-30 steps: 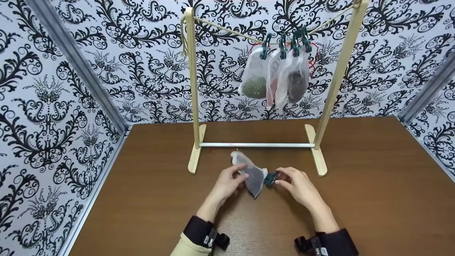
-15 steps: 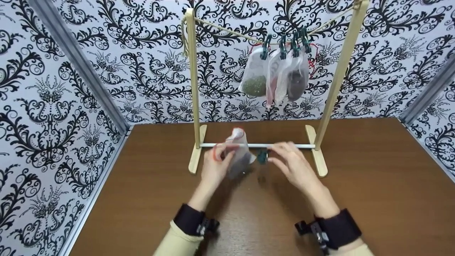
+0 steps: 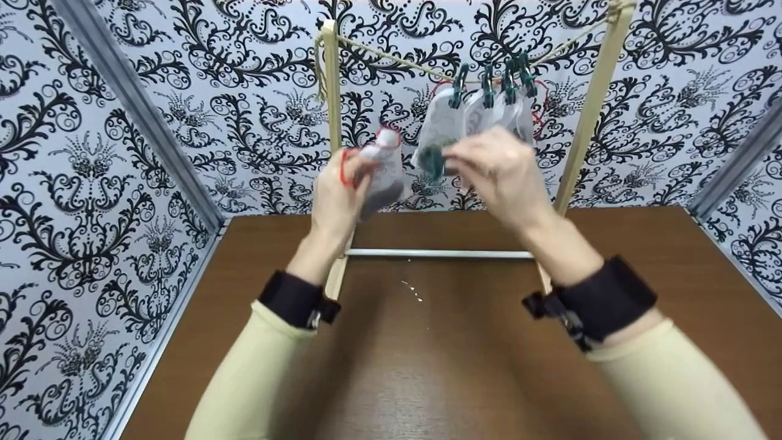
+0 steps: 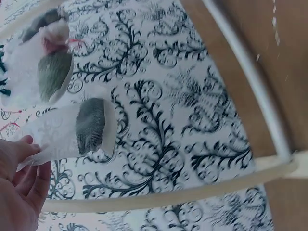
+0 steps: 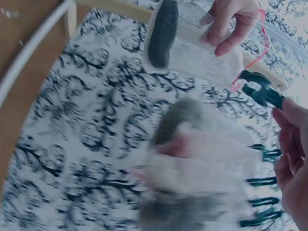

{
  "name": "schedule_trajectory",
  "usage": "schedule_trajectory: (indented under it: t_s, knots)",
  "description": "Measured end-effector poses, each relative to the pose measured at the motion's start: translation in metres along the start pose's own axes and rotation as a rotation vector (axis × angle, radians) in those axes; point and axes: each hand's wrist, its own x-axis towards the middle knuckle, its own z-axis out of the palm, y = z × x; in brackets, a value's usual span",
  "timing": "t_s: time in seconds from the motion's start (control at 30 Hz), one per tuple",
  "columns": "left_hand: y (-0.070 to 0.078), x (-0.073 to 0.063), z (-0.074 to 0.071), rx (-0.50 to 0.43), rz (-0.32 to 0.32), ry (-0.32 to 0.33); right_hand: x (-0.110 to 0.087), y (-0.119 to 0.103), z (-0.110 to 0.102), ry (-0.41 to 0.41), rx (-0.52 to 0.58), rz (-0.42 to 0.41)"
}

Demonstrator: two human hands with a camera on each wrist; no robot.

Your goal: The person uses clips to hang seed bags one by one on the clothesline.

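Observation:
My left hand [image 3: 335, 198] pinches a white mesh drawstring bag [image 3: 386, 171] near its gathered top. Dark grains lie in the bag's lower end, plainest in the left wrist view, where the bag [image 4: 90, 126] hangs from thumb and fingers. Its red cord [image 3: 346, 168] loops over the hand. In my right hand [image 3: 501, 171] is a dark green clothespin [image 5: 260, 89], held between thumb and fingers to the right of the bag and apart from it. Behind that hand, several mesh bags [image 3: 441, 116] hang from a rope [image 3: 394, 58] by green clothespins [image 3: 458, 85], partly hidden.
Pale wooden posts [image 3: 592, 104] carry the sagging rope, with a white crossbar [image 3: 440, 253] low between them. The stand is on a brown table [image 3: 391, 366], where a few white specks [image 3: 413, 289] lie. Patterned walls [image 3: 79, 183] enclose the back and sides.
The bag has been lifted off the table by my left hand, up beside the left post. My right hand has risen with the clothespin to the front of the hanging bags.

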Motion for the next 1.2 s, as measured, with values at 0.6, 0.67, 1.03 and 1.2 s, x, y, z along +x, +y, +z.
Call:
schedule_trajectory:
  t_s: [0.6, 0.67, 1.03, 1.2]
  knots:
    - [0.031, 0.07, 0.003, 0.441, 0.205, -0.052, 0.096, -0.001, -0.022, 0.07, -0.219, 0.232]
    - [0.033, 0.074, 0.003, 0.49, 0.23, -0.074, 0.099, 0.0, -0.021, 0.042, -0.232, 0.25]
    - [0.038, 0.083, 0.002, 0.57, 0.334, -0.171, 0.102, 0.008, -0.006, -0.017, -0.291, 0.032]
    - [0.036, 0.085, 0.002, 0.561, 0.351, -0.182, 0.105, 0.009, -0.005, -0.05, -0.3, 0.008]
